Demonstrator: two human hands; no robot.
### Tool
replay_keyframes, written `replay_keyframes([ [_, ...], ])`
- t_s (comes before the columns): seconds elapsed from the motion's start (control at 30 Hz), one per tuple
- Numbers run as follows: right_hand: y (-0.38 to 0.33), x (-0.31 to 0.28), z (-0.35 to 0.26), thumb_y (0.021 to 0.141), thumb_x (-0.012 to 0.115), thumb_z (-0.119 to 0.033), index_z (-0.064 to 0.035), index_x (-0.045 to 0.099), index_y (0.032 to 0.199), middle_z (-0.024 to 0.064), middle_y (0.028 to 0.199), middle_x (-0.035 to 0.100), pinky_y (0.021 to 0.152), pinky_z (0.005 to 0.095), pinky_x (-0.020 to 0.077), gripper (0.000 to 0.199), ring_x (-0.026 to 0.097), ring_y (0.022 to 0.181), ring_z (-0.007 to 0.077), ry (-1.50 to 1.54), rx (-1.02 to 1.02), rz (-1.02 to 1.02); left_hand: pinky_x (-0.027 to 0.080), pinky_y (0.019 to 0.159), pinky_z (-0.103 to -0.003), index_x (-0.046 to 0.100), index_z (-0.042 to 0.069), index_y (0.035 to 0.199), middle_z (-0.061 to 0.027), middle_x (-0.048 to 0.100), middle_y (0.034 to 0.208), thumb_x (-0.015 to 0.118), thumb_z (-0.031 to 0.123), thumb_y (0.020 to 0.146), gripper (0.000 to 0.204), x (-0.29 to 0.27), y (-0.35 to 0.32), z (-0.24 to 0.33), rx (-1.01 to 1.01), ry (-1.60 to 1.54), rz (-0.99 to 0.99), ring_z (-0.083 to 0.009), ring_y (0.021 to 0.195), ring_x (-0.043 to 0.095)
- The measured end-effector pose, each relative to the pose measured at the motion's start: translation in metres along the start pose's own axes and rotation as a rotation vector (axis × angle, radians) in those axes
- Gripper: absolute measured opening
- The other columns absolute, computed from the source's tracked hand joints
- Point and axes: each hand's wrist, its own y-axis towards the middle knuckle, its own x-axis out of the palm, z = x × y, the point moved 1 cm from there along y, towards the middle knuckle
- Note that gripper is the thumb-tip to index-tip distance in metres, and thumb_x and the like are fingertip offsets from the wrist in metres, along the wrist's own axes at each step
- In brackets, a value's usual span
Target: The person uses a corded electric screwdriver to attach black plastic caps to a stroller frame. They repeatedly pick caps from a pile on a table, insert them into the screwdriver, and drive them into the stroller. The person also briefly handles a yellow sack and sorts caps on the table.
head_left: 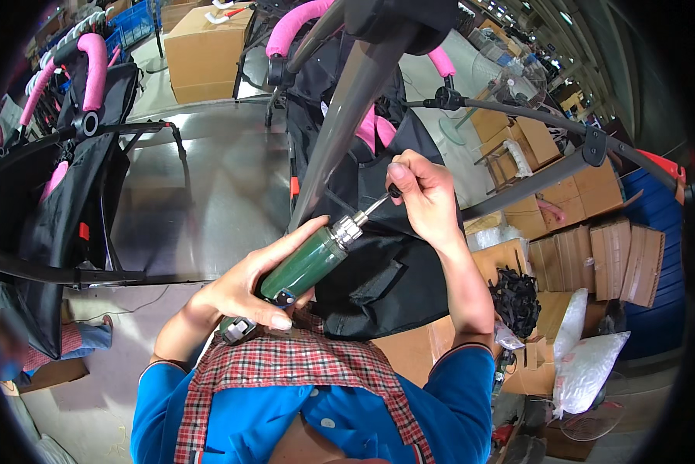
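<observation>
My left hand [243,290] is wrapped round the green body of a power screwdriver [305,267], with its silver nose angled up to the right. A thin metal bit reaches from the nose to a small black piece [395,190]. My right hand [425,193] pinches that piece between thumb and fingers at the bit's tip; its exact kind is too small to tell. Behind both hands stands a stroller with a black fabric seat [386,286], grey frame tubes [355,108] and pink foam grips [297,27]. The tool's lower end is partly hidden by my left hand.
Another black stroller [92,147] with pink grips stands at the left. A shiny metal table [201,193] lies between the two. Cardboard boxes [587,185], plastic bags [587,371] and a heap of black parts [515,301] are at the right. Another person [61,344] is at the lower left.
</observation>
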Motion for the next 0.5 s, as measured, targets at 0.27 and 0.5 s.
replay_keyframes([
  [0.27,-0.0030,-0.0017,0.0024,0.101,0.058,-0.019,0.0001,0.054,0.079,0.0005,0.066,0.050,0.055,0.0240,0.0389,0.029,0.046,0.059,0.0075,-0.060,-0.004,0.019,0.045,0.082,-0.029,0.010,0.008,0.159,-0.0054,0.058,0.107,0.086,0.022,0.068,0.119,0.0005,0.0007,0.0006,-0.011,-0.002,-0.026,-0.0140,0.089,0.056],
  [0.5,0.0006,-0.0029,-0.0020,0.097,0.064,-0.014,0.0022,0.054,0.076,0.0034,0.064,0.052,0.051,0.0265,0.0406,0.028,0.050,0.054,0.0096,-0.358,-0.173,0.041,0.045,0.083,-0.029,0.011,0.008,0.159,-0.0058,0.058,0.107,0.086,0.023,0.069,0.118,-0.0024,0.0008,-0.0028,0.029,0.039,-0.018,-0.0146,0.089,0.056],
])
